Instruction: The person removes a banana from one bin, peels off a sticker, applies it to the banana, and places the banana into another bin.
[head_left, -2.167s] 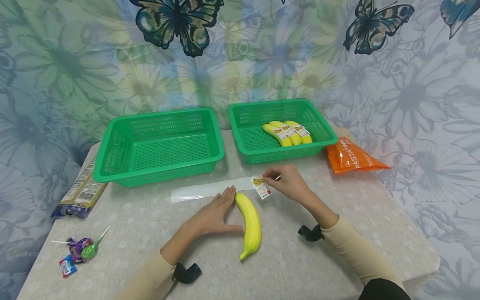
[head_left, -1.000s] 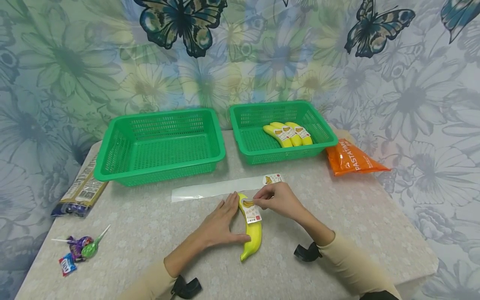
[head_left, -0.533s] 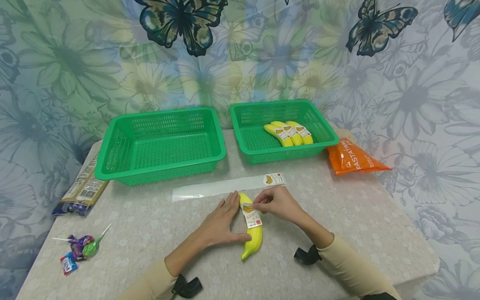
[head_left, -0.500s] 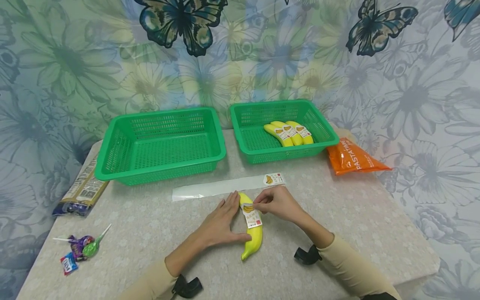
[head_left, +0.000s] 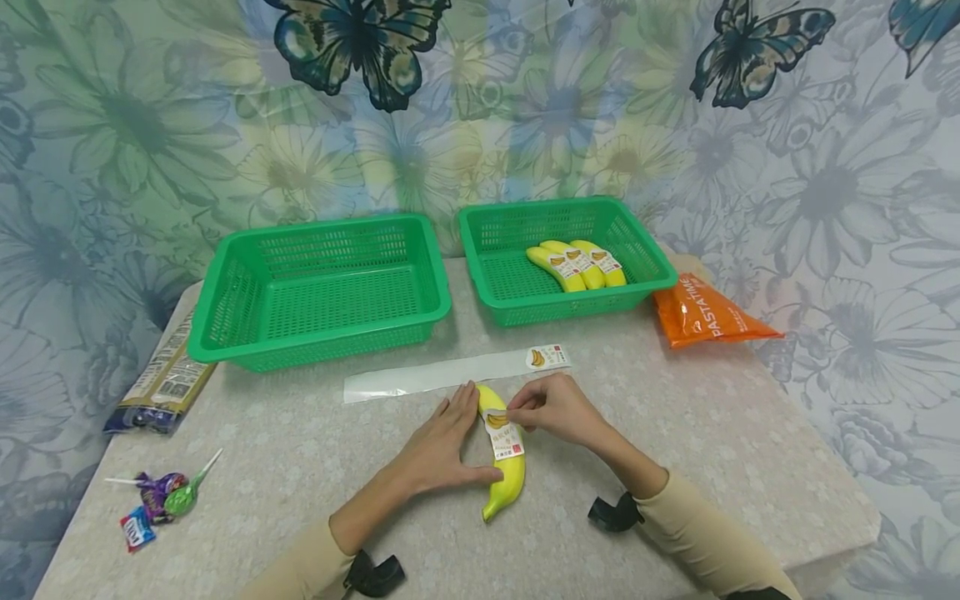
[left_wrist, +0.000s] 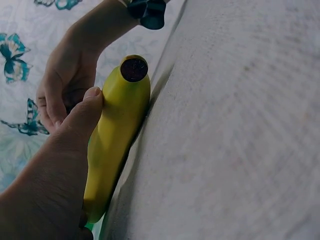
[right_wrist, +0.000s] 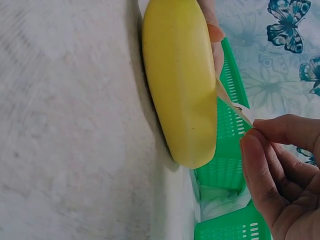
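Note:
A yellow banana (head_left: 511, 479) lies lengthwise on the table in front of me. My left hand (head_left: 431, 450) rests along its left side, fingers straight, the thumb touching its lower half. In the left wrist view that thumb reaches onto the banana (left_wrist: 120, 115) near its dark-ended tip. My right hand (head_left: 558, 410) pinches the upper corner of a white sticker (head_left: 503, 435) printed with bananas, which lies over the banana's upper part. In the right wrist view the sticker's edge (right_wrist: 235, 104) stands off the peel between the banana and the thumb and forefinger.
A backing strip (head_left: 435, 377) with another sticker at its right end lies behind the banana. Two green baskets (head_left: 318, 339) stand at the back, the right one holding 3 labelled bananas (head_left: 588, 267). An orange packet (head_left: 705, 317), candies (head_left: 159, 500) and a gold packet (head_left: 168, 387) lie at the sides.
My right hand has brought the sticker from beside the strip onto the banana, and its lower end has come down along the peel. My left hand has shifted slightly right, its thumb now touching the banana.

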